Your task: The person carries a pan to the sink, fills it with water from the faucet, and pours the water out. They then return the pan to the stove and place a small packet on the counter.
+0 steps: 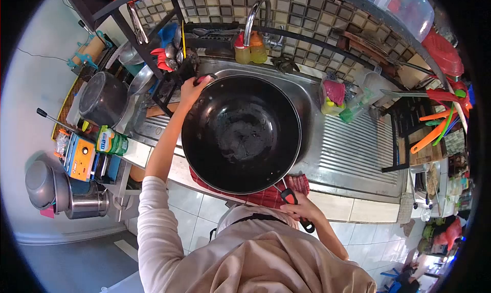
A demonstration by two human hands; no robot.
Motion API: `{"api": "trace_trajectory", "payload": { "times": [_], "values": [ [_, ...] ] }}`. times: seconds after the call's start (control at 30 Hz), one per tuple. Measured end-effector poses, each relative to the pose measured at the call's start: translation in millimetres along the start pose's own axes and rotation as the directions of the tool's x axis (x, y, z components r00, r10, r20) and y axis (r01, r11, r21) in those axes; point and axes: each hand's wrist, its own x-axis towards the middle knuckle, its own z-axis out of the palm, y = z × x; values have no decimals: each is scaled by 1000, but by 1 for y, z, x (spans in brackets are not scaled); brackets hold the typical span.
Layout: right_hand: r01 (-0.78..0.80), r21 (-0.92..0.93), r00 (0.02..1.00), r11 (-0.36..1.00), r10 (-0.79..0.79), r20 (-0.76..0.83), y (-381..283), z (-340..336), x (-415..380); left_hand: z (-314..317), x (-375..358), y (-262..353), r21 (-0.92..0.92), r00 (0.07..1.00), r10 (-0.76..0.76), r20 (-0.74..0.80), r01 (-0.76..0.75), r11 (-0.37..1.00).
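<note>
A large black wok [243, 134] fills the middle of the head view, its wet inside facing up at me. My left hand [193, 91] is closed around the small side handle at the wok's far left rim. My right hand [303, 211] grips the long black-and-red handle [289, 196] at the near right. The wok covers part of the steel sink [308, 134] and overhangs the counter's front edge. Beneath its near side lies a red checked cloth [296, 184] on that edge.
A curved faucet [251, 22] rises behind the wok, with soap bottles [243, 50] at its base. To the left stand a dark pot [104, 99] and a green-white pouch [112, 141]. A ribbed drainboard [358, 149] extends right. A black rack frame [327, 45] arches above the sink.
</note>
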Motion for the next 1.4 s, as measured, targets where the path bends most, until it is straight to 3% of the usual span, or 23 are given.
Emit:
{"api": "trace_trajectory", "payload": {
  "times": [0.03, 0.17, 0.2, 0.23, 0.27, 0.3, 0.33, 0.37, 0.4, 0.47, 0.5, 0.6, 0.63, 0.7, 0.8, 0.83, 0.9, 0.93, 1.03, 1.17, 1.23, 1.3, 1.4],
  "values": [
    [-2, 1, 1000, 1000, 2, 1, 0, 0, -2, -2, -4, -1, 169, 997, 77, -27, -71, 983],
    [-32, -111, 999, 993, 36, 29, -6, -8, -4, -3, -14, -18, 183, 995, 96, -32, -89, 979],
    [39, -282, 999, 959, -35, 17, -23, -5, -9, -2, -16, -19, 181, 993, 106, -55, -95, 979],
    [103, -445, 994, 889, -107, 17, -36, -6, -9, 0, -15, -25, 177, 992, 108, -63, -95, 980],
    [74, -685, 997, 725, -39, 66, -44, -17, -6, 2, -15, -30, 213, 990, 126, -66, -109, 971],
    [263, -775, 965, 575, -163, 207, -40, -31, 3, 3, -14, -35, 249, 987, 144, -69, -123, 961],
    [241, -737, 956, 631, -22, 293, -68, -42, 5, 3, -13, -38, 262, 988, 147, -44, -131, 956],
    [124, -715, 981, 688, 24, 194, -111, -57, 14, 0, -10, -35, 259, 986, 153, -67, -131, 957],
    [120, -721, 993, 683, -79, 89, -121, -77, 27, 1, -13, -32, 237, 989, 135, -53, -119, 964],
    [308, -650, 944, 695, -308, 118, -165, -99, 63, 4, -15, -32, 203, 993, 113, -45, -102, 974],
    [328, -639, 914, 696, -404, 29, -178, -114, 86, 6, -15, -34, 204, 992, 113, -60, -99, 974],
    [321, -555, 833, 767, -507, -219, -223, -142, 159, 13, -11, -41, 222, 992, 119, -33, -109, 969],
    [334, -564, 833, 755, -517, -199, -235, -147, 180, 14, -12, -39, 231, 998, 67, -10, -62, 971],
    [379, -429, 742, 820, -547, -388, -257, -159, 225, 18, -11, -40, 240, 998, 59, 2, -57, 969],
    [446, -121, 791, 887, -453, -411, -280, -189, 286, 18, -11, -31, 243, 997, 80, 7, -79, 967],
    [448, -122, 797, 886, -458, -394, -288, -182, 293, 19, -11, -28, 245, 998, 63, 10, -64, 968],
    [617, -31, 690, 786, -560, -458, -295, -176, 303, 21, -9, -26, 273, 999, 32, 11, -34, 961],
    [600, -77, 648, 796, -540, -537, -297, -177, 308, 21, -9, -27, 279, 1000, 21, 15, -24, 960],
    [587, 26, 706, 809, -497, -504, -294, -187, 318, 21, -9, -25, 307, 999, 3, 54, -19, 952],
    [610, -99, 623, 786, -553, -553, -284, -172, 316, 19, -10, -29, 232, 998, -12, 67, -4, 973],
    [568, -130, 656, 813, -542, -525, -277, -165, 307, 20, -9, -30, 238, 999, 7, 49, -18, 971],
    [591, -406, 471, 697, -707, -528, -273, -159, 304, 19, -9, -27, 259, 998, -24, 59, 8, 966],
    [616, -417, 462, 669, -735, -497, -267, -162, 306, 18, -10, -24, 259, 997, -32, 64, 15, 966]
  ]
}}
